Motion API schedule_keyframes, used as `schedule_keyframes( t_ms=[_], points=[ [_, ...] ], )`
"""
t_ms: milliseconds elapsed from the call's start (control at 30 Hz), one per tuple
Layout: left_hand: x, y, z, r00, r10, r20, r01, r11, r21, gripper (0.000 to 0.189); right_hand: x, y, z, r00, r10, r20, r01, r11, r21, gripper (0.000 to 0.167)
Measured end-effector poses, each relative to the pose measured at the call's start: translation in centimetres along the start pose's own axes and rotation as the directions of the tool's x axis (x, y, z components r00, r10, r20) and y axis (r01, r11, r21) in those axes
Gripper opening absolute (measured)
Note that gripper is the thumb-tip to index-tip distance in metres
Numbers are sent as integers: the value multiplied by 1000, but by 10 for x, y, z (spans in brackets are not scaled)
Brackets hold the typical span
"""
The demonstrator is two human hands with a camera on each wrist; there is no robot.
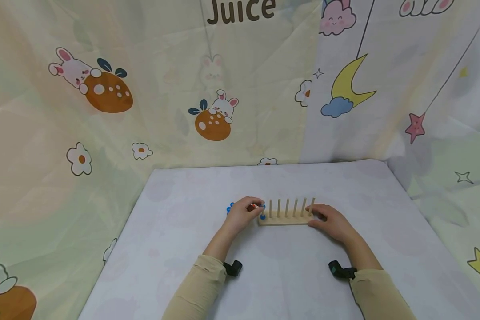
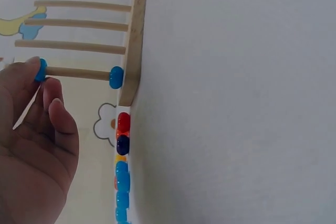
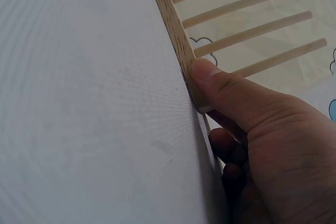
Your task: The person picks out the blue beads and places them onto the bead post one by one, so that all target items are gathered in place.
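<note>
Fingers of the left hand point(image 2: 34, 145) are pinching a blue bead point(image 2: 40, 70) onto the end peg point(image 2: 79, 73), best slid straight down, while the right hand point(image 3: 257, 129) is gripping the wooden base point(image 3: 170, 22) steady.

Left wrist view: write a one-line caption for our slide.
Left hand pinches a blue bead onto the end peg of a wooden peg board.

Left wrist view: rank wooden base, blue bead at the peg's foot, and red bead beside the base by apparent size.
1. wooden base
2. blue bead and red bead: alike, not ranked.
</note>
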State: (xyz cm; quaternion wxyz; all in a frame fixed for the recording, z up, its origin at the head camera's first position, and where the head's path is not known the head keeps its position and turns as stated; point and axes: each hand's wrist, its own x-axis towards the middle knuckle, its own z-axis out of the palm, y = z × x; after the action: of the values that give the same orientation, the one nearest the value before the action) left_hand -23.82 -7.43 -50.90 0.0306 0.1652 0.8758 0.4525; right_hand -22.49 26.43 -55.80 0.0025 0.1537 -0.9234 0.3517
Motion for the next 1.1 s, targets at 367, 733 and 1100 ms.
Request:
schedule_keyframes(
  t_ms=[367,733,1100],
  points=[
    [1,-9,7,1000,-28,-4,28,999,34,28,-1,-1,-1,1000,7,1,-7,1000,9,44],
    [1,-15,15,998,-67,17,65,992,110,28,-1,-2,-1,1000,5,1,-5,1000,18,44],
    [1,-19,19,994,-94,48,87,986,140,27,-1,0,1,1000,22,-9,-22,1000,3,45]
  ],
)
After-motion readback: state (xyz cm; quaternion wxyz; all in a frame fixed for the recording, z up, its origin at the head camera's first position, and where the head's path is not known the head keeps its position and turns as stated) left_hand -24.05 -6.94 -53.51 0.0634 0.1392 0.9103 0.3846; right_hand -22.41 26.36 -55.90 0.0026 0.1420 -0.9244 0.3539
